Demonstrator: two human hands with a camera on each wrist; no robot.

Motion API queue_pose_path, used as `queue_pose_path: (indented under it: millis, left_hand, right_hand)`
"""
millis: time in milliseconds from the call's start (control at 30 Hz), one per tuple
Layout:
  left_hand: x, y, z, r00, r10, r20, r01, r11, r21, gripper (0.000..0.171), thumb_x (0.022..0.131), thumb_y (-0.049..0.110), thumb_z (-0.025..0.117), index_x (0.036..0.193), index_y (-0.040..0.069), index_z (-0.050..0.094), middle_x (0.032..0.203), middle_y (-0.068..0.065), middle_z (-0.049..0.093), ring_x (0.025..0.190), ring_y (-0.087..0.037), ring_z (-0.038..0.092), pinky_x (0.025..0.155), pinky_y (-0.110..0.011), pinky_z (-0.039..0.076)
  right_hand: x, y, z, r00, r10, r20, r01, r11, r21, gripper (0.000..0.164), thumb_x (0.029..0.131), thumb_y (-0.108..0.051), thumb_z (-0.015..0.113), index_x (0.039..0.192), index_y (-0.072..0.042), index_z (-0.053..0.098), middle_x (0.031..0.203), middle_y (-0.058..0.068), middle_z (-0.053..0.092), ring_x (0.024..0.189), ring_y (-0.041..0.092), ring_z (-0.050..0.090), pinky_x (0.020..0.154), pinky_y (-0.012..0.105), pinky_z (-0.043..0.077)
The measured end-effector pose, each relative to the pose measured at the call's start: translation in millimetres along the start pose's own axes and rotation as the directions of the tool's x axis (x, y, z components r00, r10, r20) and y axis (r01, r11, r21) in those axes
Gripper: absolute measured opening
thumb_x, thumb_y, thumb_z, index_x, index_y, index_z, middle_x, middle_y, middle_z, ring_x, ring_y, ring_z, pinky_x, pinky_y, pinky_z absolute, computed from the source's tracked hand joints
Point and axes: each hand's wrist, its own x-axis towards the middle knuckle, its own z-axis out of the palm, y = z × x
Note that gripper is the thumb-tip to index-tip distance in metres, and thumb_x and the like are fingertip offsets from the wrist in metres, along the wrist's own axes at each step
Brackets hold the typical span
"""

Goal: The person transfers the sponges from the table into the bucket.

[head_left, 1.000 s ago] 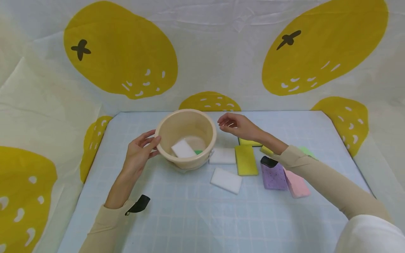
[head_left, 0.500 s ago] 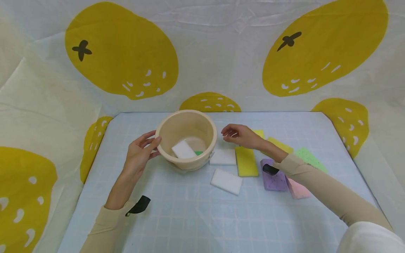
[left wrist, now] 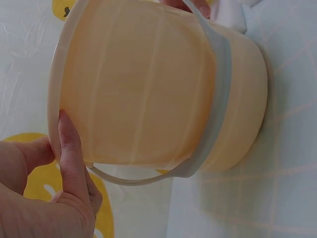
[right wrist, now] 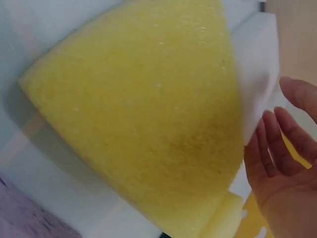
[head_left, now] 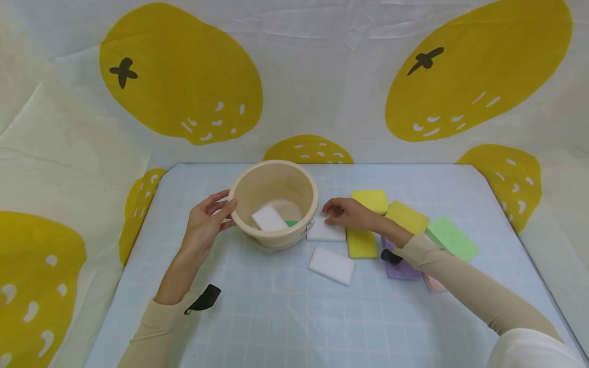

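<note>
My left hand (head_left: 204,222) pinches the left rim of a beige bucket (head_left: 271,237), thumb on one side and fingers on the other. Inside the bucket lie a white sponge (head_left: 269,218) and a bit of something green (head_left: 291,223). Just right of it, my right hand (head_left: 347,213) is over another white sponge (head_left: 325,232), partly covering it. In the right wrist view, thumb and fingers stand apart beside that white sponge (right wrist: 257,69), and a yellow sponge (right wrist: 143,104) fills the foreground. Whether the fingertips touch the white one, I cannot tell.
Another white sponge (head_left: 331,265) lies nearer me. Around the right arm are yellow sponges (head_left: 370,201), a green sponge (head_left: 452,237), a purple one (head_left: 402,270) and a pink one (head_left: 433,283). The bucket's grey handle (left wrist: 223,84) hangs down its side.
My right hand has come down and toward me, from beside the bucket's rim to the white sponge. The left hand keeps its hold on the bucket, which stays in place.
</note>
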Motion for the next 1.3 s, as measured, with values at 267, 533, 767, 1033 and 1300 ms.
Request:
queue_pose_path:
  millis: [267,533,767,1033,1300]
  left_hand:
    - [-1.1,1.6,0.4,1.000,0.025,0.015,-0.024,0.999,-0.035,0.057,0.095,0.027,0.076,0.144,0.006,0.056,0.108,-0.003,0.064,0.084,-0.010,0.064,0.078,-0.026,0.063]
    - [-3.6,2.9,0.8,0.999,0.043,0.017,-0.042,0.998,-0.047,0.059,0.095,0.026,0.076,0.145,0.004,0.055,0.108,-0.003,0.065,0.083,-0.010,0.065,0.078,-0.026,0.063]
    - [-2.6,2.2,1.4,0.999,0.042,0.014,-0.042,0.998,-0.043,0.058,0.095,0.025,0.076,0.145,0.003,0.055,0.105,-0.002,0.066,0.082,-0.010,0.065,0.077,-0.026,0.063]
    - [-4.7,1.3,-0.1,0.999,0.048,0.020,-0.047,0.997,-0.055,0.058,0.095,0.025,0.076,0.145,0.003,0.055,0.105,-0.002,0.066,0.082,-0.010,0.066,0.077,-0.026,0.063]
    - [-5.2,1.8,0.9,0.998,0.054,0.024,-0.052,0.997,-0.056,0.058,0.095,0.025,0.076,0.144,0.002,0.055,0.106,-0.002,0.066,0.082,-0.010,0.066,0.077,-0.025,0.063]
  right_hand:
    - [0.8,-2.2,5.6,0.995,0.046,0.086,-0.037,0.994,-0.099,0.034,0.096,-0.018,0.076,0.122,0.001,0.067,0.118,0.010,0.070,0.111,0.026,0.064,0.101,0.044,0.054]
    - [0.5,-5.8,6.3,0.992,0.031,0.122,-0.011,0.987,-0.160,0.028,0.100,-0.020,0.070,0.121,-0.003,0.062,0.115,0.007,0.067,0.106,0.021,0.060,0.100,0.041,0.053]
    - [-4.5,-15.9,2.2,0.994,-0.007,0.105,0.021,0.990,-0.137,0.031,0.097,-0.016,0.074,0.121,0.000,0.065,0.113,0.008,0.068,0.103,0.022,0.061,0.095,0.039,0.055]
    - [-12.4,-28.8,-14.5,0.986,0.034,0.165,-0.013,0.991,-0.130,0.030,0.097,-0.014,0.073,0.122,0.002,0.067,0.110,0.009,0.068,0.101,0.022,0.063,0.092,0.037,0.058]
    - [-22.6,-29.3,-25.1,0.992,0.048,0.119,-0.037,0.995,-0.091,0.029,0.094,-0.015,0.077,0.117,0.001,0.067,0.106,0.008,0.068,0.098,0.022,0.065,0.093,0.042,0.059]
